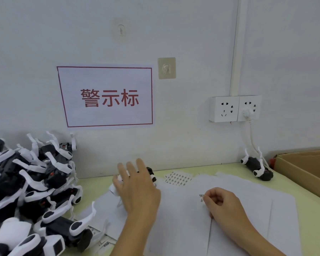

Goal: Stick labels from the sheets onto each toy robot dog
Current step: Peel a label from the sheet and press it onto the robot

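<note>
1. Left hand (137, 189): fingers spread and straight, over a toy dog (151, 174) near the bench's back edge. The dog is mostly hidden, so I can't tell whether the hand touches it.
2. Right hand (222, 204): fingers curled, fingertips pinching a small printed label (201, 198) just above the white sheets (248, 191) mid-bench.
3. Label sheet (178, 178) with a grid of small printed stickers lies flat toward the back edge, between the two hands and beyond them.
4. Progress, judged: early or mid-batch. A big pile of dogs (31, 191) fills the bench's left edge. One lone dog (257, 167) lies on its side near the back right corner, beside a cardboard box (303, 169). That one is possibly done; no label is visible on it from here.
5. Left to do: stick the pinched label on the dog at the left hand, then work through the pile.
6. Materials: the dogs are hard glossy plastic, with black bodies and white curved legs with rounded joints. The sheets are thin matte paper. The bench top (303, 209) is smooth and pale green. The box is plain corrugated brown.
</note>
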